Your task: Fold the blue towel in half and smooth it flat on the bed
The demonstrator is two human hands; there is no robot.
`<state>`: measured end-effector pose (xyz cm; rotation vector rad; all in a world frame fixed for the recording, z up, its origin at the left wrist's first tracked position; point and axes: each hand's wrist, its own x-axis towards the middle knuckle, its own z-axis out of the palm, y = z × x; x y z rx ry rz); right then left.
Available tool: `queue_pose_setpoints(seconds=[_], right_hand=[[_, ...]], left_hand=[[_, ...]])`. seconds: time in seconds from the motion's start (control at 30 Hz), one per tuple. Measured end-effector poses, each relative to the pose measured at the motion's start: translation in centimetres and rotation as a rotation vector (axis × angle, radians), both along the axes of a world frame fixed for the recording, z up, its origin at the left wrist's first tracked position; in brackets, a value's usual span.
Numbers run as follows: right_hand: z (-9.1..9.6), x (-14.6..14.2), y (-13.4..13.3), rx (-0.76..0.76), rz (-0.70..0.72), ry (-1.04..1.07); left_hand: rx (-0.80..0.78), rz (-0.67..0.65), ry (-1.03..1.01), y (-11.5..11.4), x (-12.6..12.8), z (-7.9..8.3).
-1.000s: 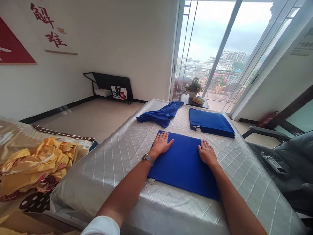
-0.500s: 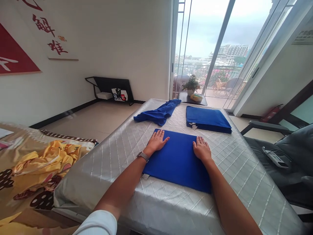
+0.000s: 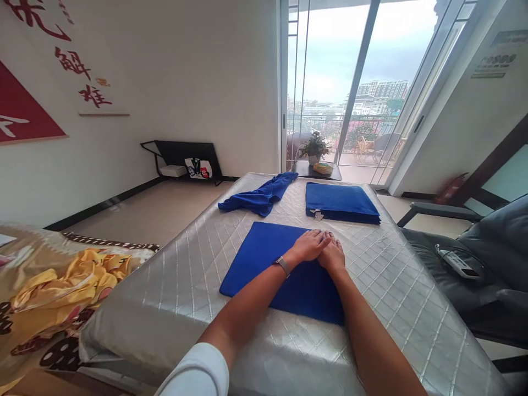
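A flat blue cloth [image 3: 251,258], apparently folded into a square, lies near the front of the silver quilted mattress cover [image 3: 181,264]. My left hand [image 3: 309,246], with a watch on the wrist, lies flat near the cloth's far right corner. Its fingertips meet or overlap my right hand [image 3: 332,254], which rests palm down on the cloth's right edge. Both hands have their fingers stretched out and hold nothing. Beyond them are a stack of folded blue cloths [image 3: 341,202] with white tags on the right and a crumpled blue cloth [image 3: 264,195] on the left.
Yellow bedding [image 3: 74,280] lies at the left. A black armchair [image 3: 487,258] with a white power strip [image 3: 457,262] on it stands at the right. A potted plant [image 3: 314,147] sits on a small table by the glass door. A black folding frame [image 3: 185,151] leans near the wall.
My left hand has moved right across the blue cloth, from its left side to beside my right hand. The right hand stays on the right edge. The camera view has shifted slightly.
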<state>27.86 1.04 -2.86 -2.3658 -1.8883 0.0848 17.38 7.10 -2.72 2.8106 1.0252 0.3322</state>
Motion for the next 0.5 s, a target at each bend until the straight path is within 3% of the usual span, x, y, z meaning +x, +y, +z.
queue_pose_setpoints(seconds=[0.07,0.17,0.5], right_hand=[[0.0,0.1,-0.2,0.001,0.011,-0.012],[0.1,0.0,-0.2,0.009,-0.006,-0.002],[0.0,0.0,0.7,-0.007,-0.051,0.072]], left_hand=[[0.016,-0.023,-0.025,-0.2,1.5,-0.7],[0.039,-0.008,-0.025,0.1,0.9,-1.5],[-0.041,0.25,0.068,2.4,-9.9,-0.7]])
